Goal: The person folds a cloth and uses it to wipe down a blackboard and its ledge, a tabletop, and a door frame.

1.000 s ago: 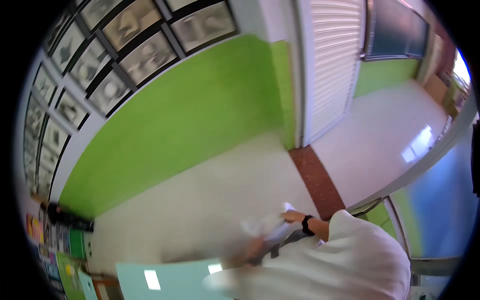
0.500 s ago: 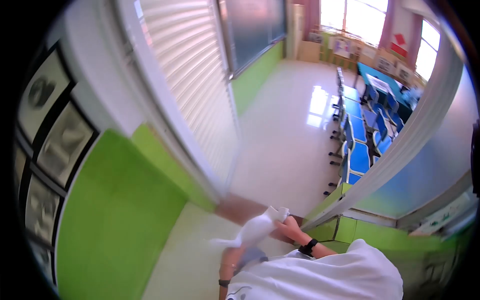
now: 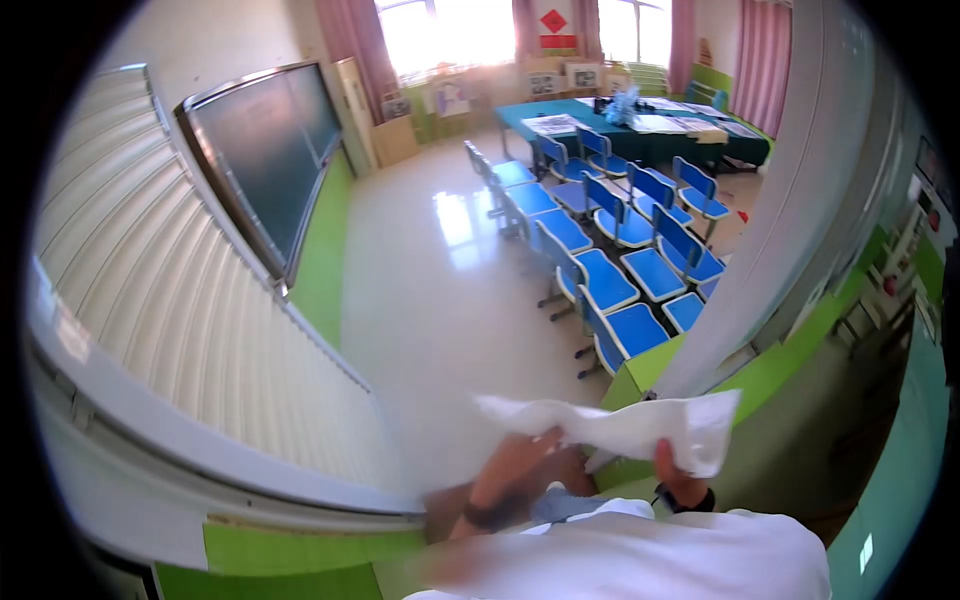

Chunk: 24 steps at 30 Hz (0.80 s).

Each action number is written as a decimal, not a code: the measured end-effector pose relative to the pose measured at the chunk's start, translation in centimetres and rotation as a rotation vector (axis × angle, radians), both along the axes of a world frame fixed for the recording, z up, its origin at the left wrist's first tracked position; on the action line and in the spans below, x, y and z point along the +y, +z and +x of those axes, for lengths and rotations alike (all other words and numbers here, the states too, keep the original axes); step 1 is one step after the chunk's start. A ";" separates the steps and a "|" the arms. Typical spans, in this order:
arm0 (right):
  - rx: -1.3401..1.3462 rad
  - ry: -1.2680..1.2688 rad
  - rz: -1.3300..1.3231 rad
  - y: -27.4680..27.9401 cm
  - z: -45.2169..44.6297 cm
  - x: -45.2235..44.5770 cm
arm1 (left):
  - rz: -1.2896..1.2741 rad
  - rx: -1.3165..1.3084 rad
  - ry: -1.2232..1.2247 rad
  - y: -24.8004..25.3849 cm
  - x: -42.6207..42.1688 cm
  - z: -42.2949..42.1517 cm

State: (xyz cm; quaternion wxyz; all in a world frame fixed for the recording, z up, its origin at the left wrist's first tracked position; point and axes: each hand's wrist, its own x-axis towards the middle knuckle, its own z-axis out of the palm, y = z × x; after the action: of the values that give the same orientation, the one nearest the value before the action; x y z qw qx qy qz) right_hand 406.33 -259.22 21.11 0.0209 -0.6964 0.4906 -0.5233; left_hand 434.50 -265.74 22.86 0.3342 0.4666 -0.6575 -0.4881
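A white, thin sheet (image 3: pixel 620 425), paper or cloth, I cannot tell which, stretches sideways in front of me, wavy along its length. At its left part my left hand (image 3: pixel 520 458) is closed on the lower edge, somewhat blurred. My right hand (image 3: pixel 680 477) pinches the right part, with a finger showing on the near face and the others hidden behind the sheet. Dark bands sit on both wrists. Below the hands are my white shirt (image 3: pixel 660 560) and part of a shoe.
I stand at a doorway, with a white slatted panel (image 3: pixel 190 280) on the left and a pale frame post (image 3: pixel 770 230) on the right. Inside are rows of blue chairs (image 3: pixel 610 280), a teal-covered table (image 3: pixel 520 118) with papers, and a blackboard (image 3: pixel 260 150).
The view has swung right, showing more of the room. The sheet, bunched and hanging between the hands before, is now spread wider, with my hands farther apart.
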 end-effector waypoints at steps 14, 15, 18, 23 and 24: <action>-0.777 -0.250 -0.277 12.1 -3.8 -12.3 | -0.311 0.186 -0.270 4.9 -10.2 -16.4; -0.786 -0.274 -0.224 11.1 -3.9 -12.0 | -0.342 0.162 -0.293 4.8 -10.6 -17.3; -0.767 -0.307 -0.178 8.4 -3.2 -11.2 | -0.022 0.367 -0.443 4.6 -11.4 -19.7; -0.795 -0.325 -0.144 4.2 -2.0 -11.1 | 0.227 0.505 -0.634 4.2 -14.3 -22.0; -0.795 -0.355 -0.133 4.6 -1.6 -11.2 | 0.229 0.497 -0.660 4.3 -14.8 -22.0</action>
State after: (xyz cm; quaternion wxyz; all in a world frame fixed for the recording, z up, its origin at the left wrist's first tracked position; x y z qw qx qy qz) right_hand 404.77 -270.46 25.73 0.0731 -0.3457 0.5215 -0.7766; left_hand 412.52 -280.58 27.15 0.2543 0.1334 -0.6129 -0.7361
